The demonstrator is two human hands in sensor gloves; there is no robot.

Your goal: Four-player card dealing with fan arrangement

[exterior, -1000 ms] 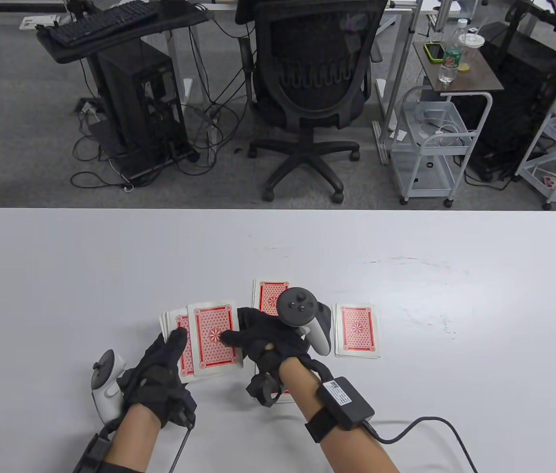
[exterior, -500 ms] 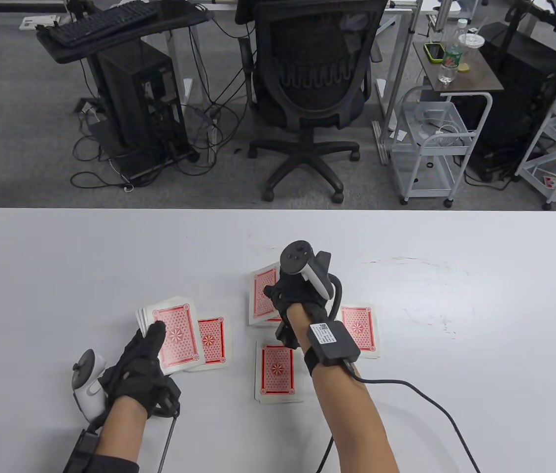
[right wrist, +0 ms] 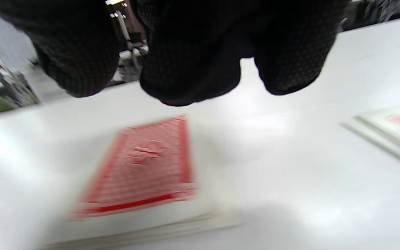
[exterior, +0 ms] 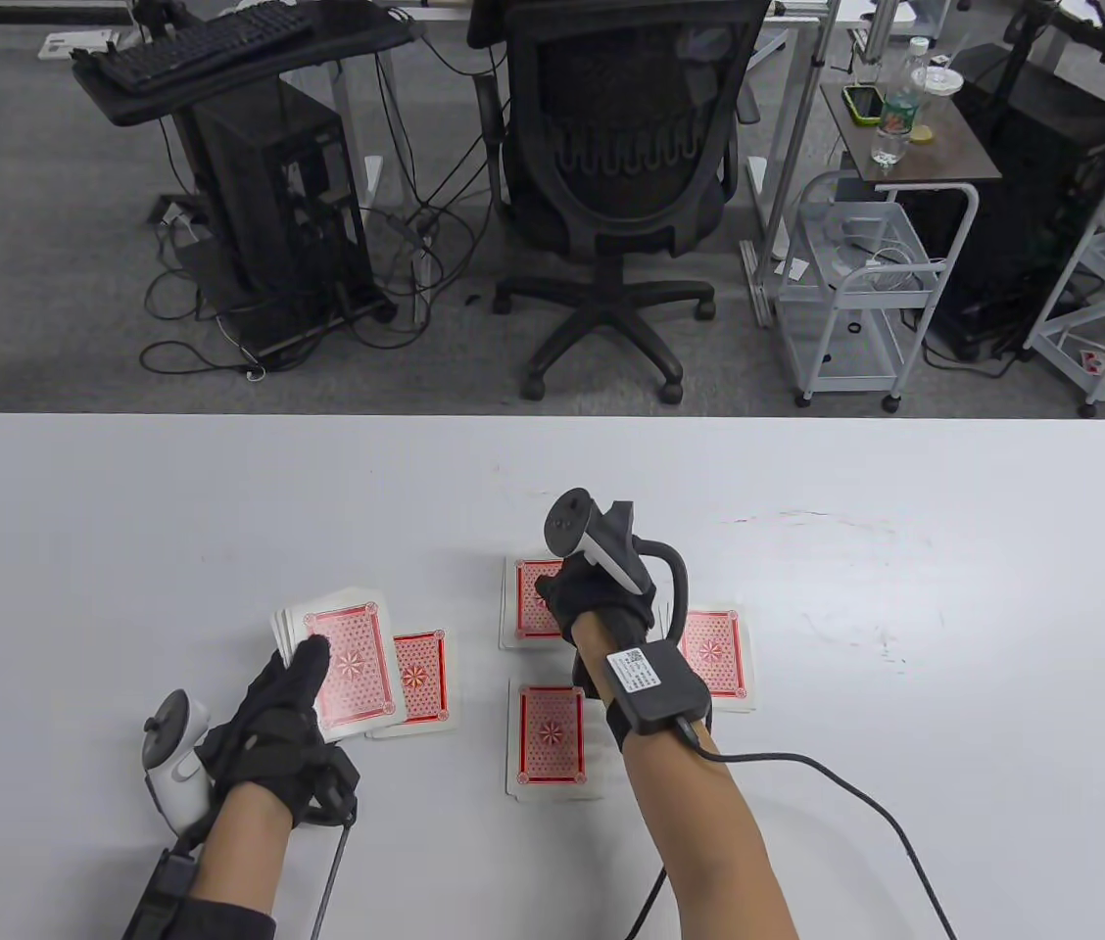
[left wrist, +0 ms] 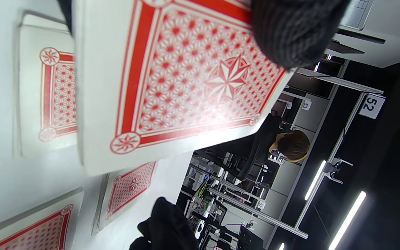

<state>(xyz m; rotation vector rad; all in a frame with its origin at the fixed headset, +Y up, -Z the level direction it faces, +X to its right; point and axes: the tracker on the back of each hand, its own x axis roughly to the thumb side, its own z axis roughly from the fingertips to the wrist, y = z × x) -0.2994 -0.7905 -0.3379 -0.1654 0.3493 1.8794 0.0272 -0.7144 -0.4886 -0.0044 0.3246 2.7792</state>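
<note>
My left hand (exterior: 303, 678) grips the red-backed deck (exterior: 349, 666) at the table's left, thumb (left wrist: 290, 31) lying on the top card (left wrist: 172, 69). Four face-down piles lie on the white table (exterior: 121, 509): a left pile (exterior: 423, 678) beside the deck, a far pile (exterior: 525, 617), a near pile (exterior: 549, 749) and a right pile (exterior: 717, 651). My right hand (exterior: 577, 597) hovers over the far pile (right wrist: 144, 166). Its fingertips (right wrist: 186, 69) hang loosely curled just above the cards and hold nothing.
A black cable (exterior: 807, 774) runs from my right wrist across the table's near right part. Beyond the far edge stand an office chair (exterior: 611, 196), a computer tower (exterior: 278, 215) and a white cart (exterior: 866, 284). Faint scribble marks (exterior: 837, 529) show at centre right.
My right hand carried a card from the deck to the far pile and let it go; the card, tilted half a second ago, now lies flat. My left hand drew the deck slightly left.
</note>
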